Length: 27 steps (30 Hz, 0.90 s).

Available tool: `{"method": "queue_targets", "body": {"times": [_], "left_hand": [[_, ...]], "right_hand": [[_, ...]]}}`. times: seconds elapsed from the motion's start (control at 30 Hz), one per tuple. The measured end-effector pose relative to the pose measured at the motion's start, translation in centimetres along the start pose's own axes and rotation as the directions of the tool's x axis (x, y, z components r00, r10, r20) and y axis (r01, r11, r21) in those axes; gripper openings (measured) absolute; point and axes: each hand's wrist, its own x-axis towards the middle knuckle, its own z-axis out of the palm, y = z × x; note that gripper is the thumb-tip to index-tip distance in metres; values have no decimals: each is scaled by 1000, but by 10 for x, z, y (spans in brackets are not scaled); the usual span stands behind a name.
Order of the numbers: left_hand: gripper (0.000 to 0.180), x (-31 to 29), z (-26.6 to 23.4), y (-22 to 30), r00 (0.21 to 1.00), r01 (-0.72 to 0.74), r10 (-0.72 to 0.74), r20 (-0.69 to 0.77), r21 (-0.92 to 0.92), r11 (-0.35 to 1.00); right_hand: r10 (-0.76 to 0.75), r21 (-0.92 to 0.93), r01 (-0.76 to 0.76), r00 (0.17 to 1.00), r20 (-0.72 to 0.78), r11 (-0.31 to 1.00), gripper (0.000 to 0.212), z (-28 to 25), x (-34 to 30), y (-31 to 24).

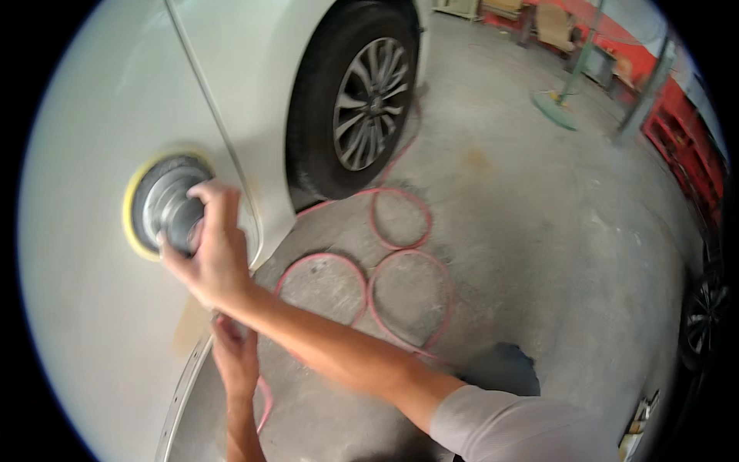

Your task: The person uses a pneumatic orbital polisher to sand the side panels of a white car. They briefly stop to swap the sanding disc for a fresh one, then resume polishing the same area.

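An air sander [171,204] with a round, yellow-edged pad lies against the white car door [85,292]. My right hand [219,258] grips its grey head from above, thumb and fingers spread around it. Below the right wrist, my left hand [237,354] is closed around what looks like the hose end behind the tool; the fingers are partly hidden. A pink hose [265,404] hangs down beside the left wrist.
The door seam and sill edge [185,385] run close to my hands. A front wheel [369,100] stands just beyond. Loops of pink hose [412,296] lie on the concrete floor [554,254]. A green broom [558,108] and red racks [681,146] are farther right.
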Motion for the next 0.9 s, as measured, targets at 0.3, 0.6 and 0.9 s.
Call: {"method": "queue_targets", "body": {"times": [0.3, 0.6, 0.9], "left_hand": [[54, -34, 17, -23, 951, 201, -280, 135, 419, 885], [47, -4, -2, 30, 969, 236, -247, 0, 297, 925], [40, -66, -83, -12, 923, 377, -335, -190, 627, 682]], "right_hand": [[47, -214, -79, 987, -153, 974, 66, -32, -55, 24], [135, -12, -138, 981, -142, 990, 64, -13, -8, 18], [528, 318, -465, 836, -149, 826, 65, 28, -103, -1]]}}
